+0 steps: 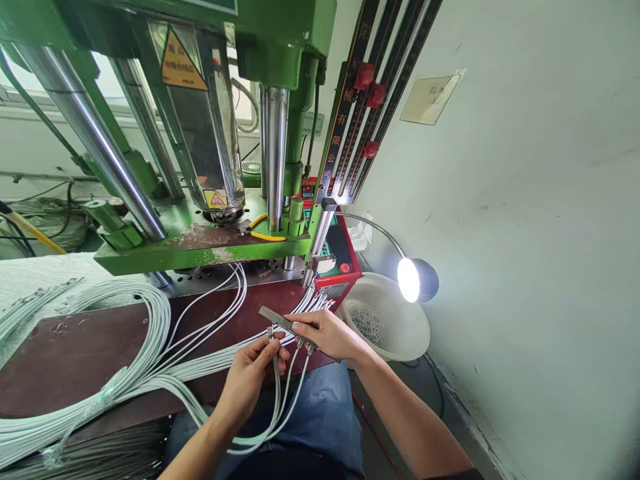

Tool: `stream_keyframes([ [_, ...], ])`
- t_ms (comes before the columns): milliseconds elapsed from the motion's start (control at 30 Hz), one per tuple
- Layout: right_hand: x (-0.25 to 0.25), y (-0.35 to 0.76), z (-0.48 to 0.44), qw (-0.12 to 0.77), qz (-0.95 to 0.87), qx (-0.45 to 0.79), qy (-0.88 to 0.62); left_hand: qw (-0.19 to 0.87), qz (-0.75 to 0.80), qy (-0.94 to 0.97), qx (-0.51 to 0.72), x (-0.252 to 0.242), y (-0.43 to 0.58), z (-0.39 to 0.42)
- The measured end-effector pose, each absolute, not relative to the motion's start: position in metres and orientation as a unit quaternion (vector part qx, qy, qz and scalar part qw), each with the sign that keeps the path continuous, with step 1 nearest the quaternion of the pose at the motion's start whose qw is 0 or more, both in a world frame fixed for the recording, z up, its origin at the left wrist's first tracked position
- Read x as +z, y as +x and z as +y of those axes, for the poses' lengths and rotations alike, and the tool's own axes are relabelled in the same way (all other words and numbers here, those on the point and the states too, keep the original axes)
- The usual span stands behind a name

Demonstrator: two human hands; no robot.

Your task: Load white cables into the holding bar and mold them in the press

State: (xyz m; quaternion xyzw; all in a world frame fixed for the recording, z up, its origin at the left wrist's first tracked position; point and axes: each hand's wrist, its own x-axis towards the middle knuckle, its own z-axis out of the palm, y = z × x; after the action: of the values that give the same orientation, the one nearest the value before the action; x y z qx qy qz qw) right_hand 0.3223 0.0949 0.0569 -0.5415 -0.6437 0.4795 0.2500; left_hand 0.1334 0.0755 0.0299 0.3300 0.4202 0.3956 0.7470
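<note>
One big green press (280, 40) stood beyond our hands, w/ a dark red board (75, 340) in front. Across the board curved our white cable bundle (161, 320), mostly on the L side, its far ends fanned out just past the R hand (327, 333). Both hands were up over our lap, close tog., near the board's front edge.

R hand gripped a flat metal bar (276, 319) btwn thumb & fingers. Long axis: slanted, free end pointing fwd-left, other end toward our R side. So the free end overhung the L hand (247, 370), tho' R was the one holding it.

L hand was pinched narrow on a thin cable (277, 390), not far below its tip. Two other cables (302, 373) hung by R fingertips, ends up at the bar; couldn't tell if seated in it.

Key relation: L hand's metal tip (271, 331) stood approx. upright, crosswise to the bar, right by its free half. Contact? Couldn't tell.
</note>
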Motion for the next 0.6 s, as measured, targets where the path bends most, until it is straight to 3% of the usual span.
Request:
stream_keyframes([
  [600, 0.0603, 0.3191, 0.0965, 0.273, -0.625, 0.520, -0.514, 0.795, 0.379, 0.288, 0.376, 0.0348, 0.1345, 0.0764],
])
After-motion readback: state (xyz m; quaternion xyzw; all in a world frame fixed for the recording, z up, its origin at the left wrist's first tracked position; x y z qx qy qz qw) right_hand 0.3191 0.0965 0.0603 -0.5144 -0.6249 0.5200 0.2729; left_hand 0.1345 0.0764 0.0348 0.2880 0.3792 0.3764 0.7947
